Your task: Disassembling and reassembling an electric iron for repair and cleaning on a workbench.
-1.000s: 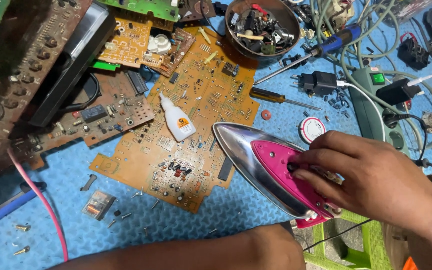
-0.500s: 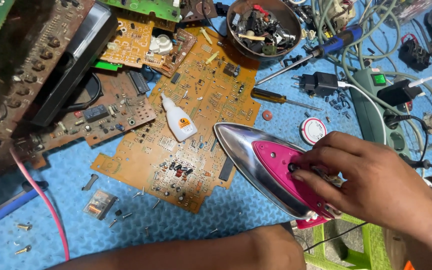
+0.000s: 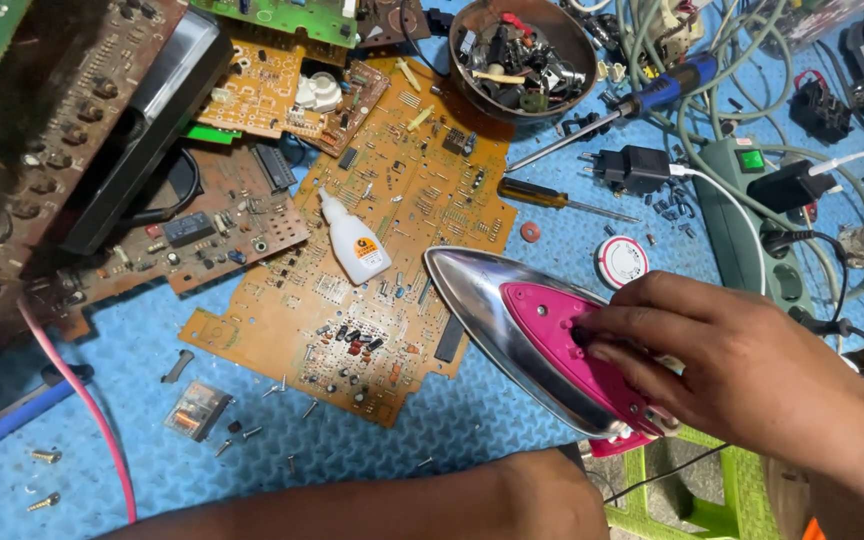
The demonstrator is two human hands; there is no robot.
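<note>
My right hand (image 3: pixel 742 380) comes in from the right and grips a clothes iron (image 3: pixel 512 320), fingertips pressed on its pink plastic part. The iron's shiny metal shell points its tip to the upper left and lies over the edge of a large orange circuit board (image 3: pixel 372 250). A small white glue bottle (image 3: pixel 355 243) rests on that board, just left of the iron's tip. A bare limb (image 3: pixel 402 505) stretches along the bottom edge and ends under the iron. My left hand itself does not show.
A bowl of small parts (image 3: pixel 522 55) stands at the top. A soldering iron (image 3: pixel 642 100), a yellow screwdriver (image 3: pixel 542 197), a green power strip (image 3: pixel 752 215) and tangled cables fill the right. More boards and a dark chassis (image 3: pixel 72 150) lie left. Loose screws dot the blue mat (image 3: pixel 132 400).
</note>
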